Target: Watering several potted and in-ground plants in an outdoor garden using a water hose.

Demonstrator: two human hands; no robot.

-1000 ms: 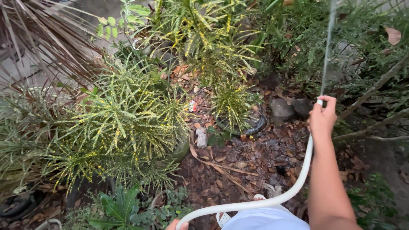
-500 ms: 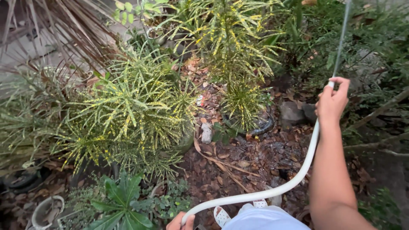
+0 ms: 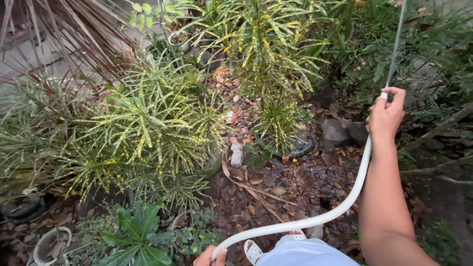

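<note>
My right hand (image 3: 385,114) grips the end of a white garden hose (image 3: 340,207) at the right, thumb over the nozzle. A thin jet of water (image 3: 395,44) shoots up and away from it toward the top edge. The hose curves down past my forearm to the bottom centre, where my left hand (image 3: 211,257) holds it, only its fingertips showing. In front of me stand yellow-speckled green potted shrubs (image 3: 148,128), and a smaller one in a dark pot (image 3: 283,123).
Wet brown leaf litter (image 3: 290,182) covers the ground between the plants. Grey stones (image 3: 337,130) lie near the small pot. Bare branches (image 3: 438,128) cross at the right. A broad-leaved green plant (image 3: 135,239) and a pale pot (image 3: 51,244) sit at the lower left.
The view has shifted, so the plants sit lower and farther right in the picture. My right hand with the hose end has risen and moved slightly right. More of my left hand shows.
</note>
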